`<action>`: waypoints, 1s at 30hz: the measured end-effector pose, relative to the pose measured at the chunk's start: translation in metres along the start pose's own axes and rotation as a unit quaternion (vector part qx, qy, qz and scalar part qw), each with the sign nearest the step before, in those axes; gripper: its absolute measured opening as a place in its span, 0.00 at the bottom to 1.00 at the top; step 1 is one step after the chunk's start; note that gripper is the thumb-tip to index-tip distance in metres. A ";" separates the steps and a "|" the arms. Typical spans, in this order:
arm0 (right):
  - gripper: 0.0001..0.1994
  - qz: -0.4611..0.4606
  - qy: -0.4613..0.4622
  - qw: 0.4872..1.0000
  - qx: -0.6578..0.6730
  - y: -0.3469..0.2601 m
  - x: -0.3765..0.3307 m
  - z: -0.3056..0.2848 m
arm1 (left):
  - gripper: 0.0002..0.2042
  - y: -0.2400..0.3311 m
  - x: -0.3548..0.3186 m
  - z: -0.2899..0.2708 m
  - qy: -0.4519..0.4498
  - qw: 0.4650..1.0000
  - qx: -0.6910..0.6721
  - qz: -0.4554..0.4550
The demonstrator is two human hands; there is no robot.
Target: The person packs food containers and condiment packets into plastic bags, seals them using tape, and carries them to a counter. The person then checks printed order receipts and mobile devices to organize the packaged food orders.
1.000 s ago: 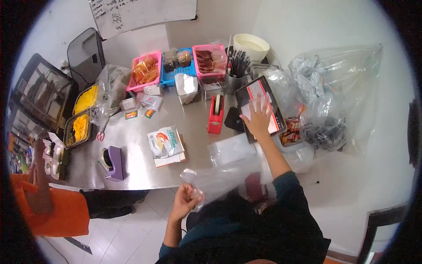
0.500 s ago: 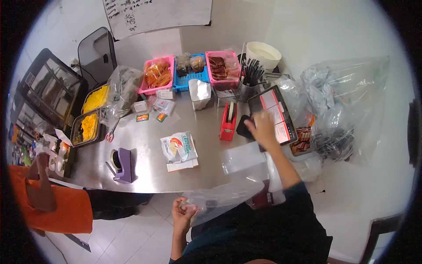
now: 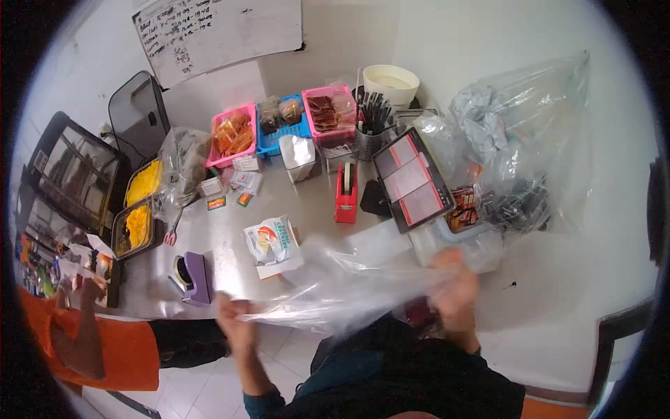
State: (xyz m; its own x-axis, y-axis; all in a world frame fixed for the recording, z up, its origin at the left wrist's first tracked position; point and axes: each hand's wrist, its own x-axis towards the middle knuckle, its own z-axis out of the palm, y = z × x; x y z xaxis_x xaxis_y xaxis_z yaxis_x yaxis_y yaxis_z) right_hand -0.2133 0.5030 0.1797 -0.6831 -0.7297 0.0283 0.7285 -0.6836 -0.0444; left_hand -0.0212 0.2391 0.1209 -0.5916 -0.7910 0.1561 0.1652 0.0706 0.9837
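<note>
Surface: we see a grey metal table (image 3: 223,244), smooth and dull-shining, against a white wall with a whiteboard (image 3: 220,31) above it; pale floor tiles lie below.
Room: a person in an orange top (image 3: 98,342) stands at the table's left end.
Left hand (image 3: 234,322): we see it clenched on 1 end of a clear plastic bag (image 3: 349,286), at the table's near edge.
Right hand (image 3: 457,290): blurred; it seems closed on the bag's other end, though we cannot tell the fingers apart.
Bag: thin, crinkled, see-through film stretched between the 2 hands, over the near edge of the table.
Shapes and materials: a red tape dispenser (image 3: 346,195) stands upright near the middle; a purple dispenser (image 3: 192,276) sits by the left hand; a flat black tablet (image 3: 413,178) lies tilted; 2 pink baskets (image 3: 234,133) flank a blue basket (image 3: 283,129); a large crumpled clear sack (image 3: 530,140) fills the right side.
</note>
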 end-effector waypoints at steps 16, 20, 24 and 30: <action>0.05 -0.262 0.013 0.259 -0.930 -0.118 -0.004 0.002 | 0.08 -0.063 -0.015 0.139 -0.118 0.959 -0.095 -0.238; 0.06 -0.572 0.145 0.090 -0.802 -0.231 -0.031 0.086 | 0.06 -0.056 0.001 0.129 -0.053 0.944 -0.158 -0.284; 0.08 -0.347 0.219 0.120 -0.904 -0.359 -0.004 0.106 | 0.05 -0.055 -0.012 0.152 -0.092 0.929 -0.181 -0.308; 0.11 -0.150 0.252 0.075 -0.953 -0.404 0.029 0.022 | 0.07 -0.060 -0.036 0.194 -0.074 0.941 -0.154 -0.292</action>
State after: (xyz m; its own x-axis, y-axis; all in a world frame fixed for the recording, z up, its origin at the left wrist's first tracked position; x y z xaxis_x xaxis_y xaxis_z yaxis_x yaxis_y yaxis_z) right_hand -0.5259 0.7575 0.2201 -0.9190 -0.2632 0.2935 -0.3269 0.9250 -0.1938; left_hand -0.1630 0.3808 0.0732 -0.7514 -0.5458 -0.3707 -0.0152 -0.5475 0.8367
